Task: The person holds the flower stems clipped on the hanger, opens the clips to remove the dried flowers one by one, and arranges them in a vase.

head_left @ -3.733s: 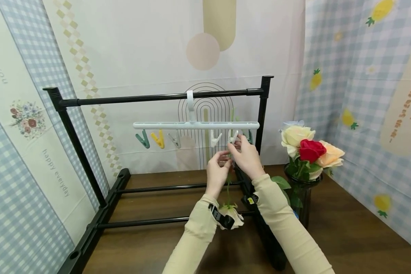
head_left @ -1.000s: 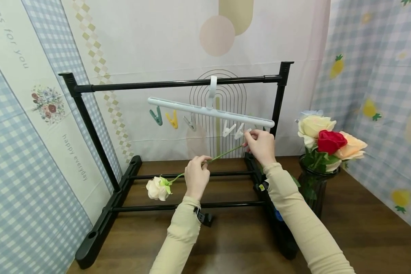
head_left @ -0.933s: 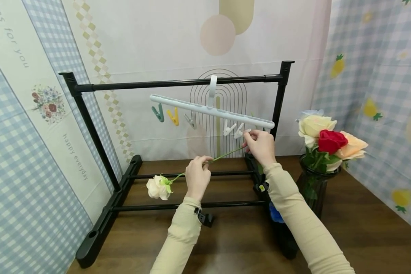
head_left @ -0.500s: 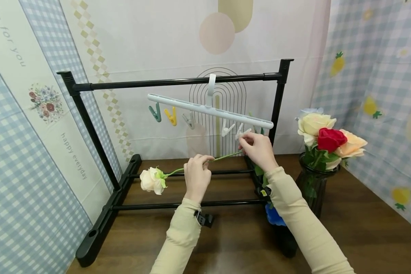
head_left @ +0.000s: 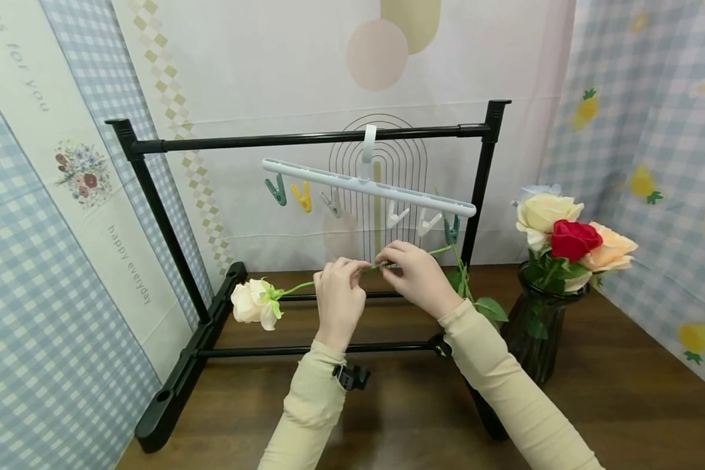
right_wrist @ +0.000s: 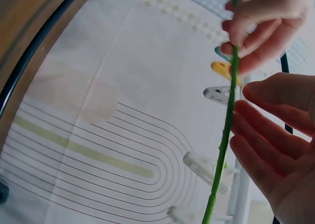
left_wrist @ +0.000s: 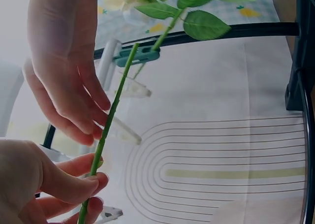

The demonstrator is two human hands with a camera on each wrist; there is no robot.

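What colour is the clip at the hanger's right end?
Teal green clip; the head view shows it best.

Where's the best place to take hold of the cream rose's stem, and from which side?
Grip the bare green stem between the cream rose and the left hand, coming from the front. It lies almost level there, thin and leafless, so a fingertip pinch should fit. Probably avoid the bloom, which looks soft, and the far end, which sits close to the teal clip on the hanger.
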